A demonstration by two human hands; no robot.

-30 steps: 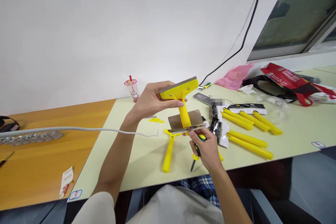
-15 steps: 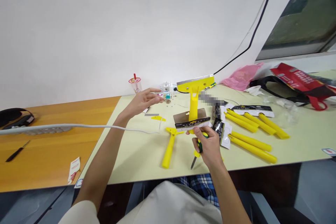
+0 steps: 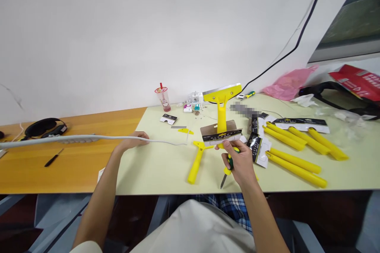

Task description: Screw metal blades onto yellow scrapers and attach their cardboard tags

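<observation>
My right hand (image 3: 239, 161) grips a yellow scraper (image 3: 222, 106) upright by its handle, metal blade at the top. A folded black-and-white card (image 3: 222, 136) sits around the handle. The same hand also keeps a green-and-yellow screwdriver (image 3: 228, 169), tip down. My left hand (image 3: 133, 141) is at the left part of the table, behind a white cable (image 3: 109, 137), its fingers loosely bent and nothing seen in them. Between the hands lie another yellow scraper handle (image 3: 196, 164), a small yellow plate (image 3: 185, 131) and a loose grey blade (image 3: 178, 127).
Several yellow handles (image 3: 297, 166) and cards (image 3: 259, 149) lie at the right. A cup with a straw (image 3: 164, 99) stands by the wall. Behind are a pink bag (image 3: 289, 83) and a red bag (image 3: 360, 81). A black-handled tool (image 3: 52, 160) rests on the wooden table (image 3: 86, 166).
My left hand has moved left and down, away from the small items near the wall. My right hand still holds the scraper and screwdriver. The view has shifted left.
</observation>
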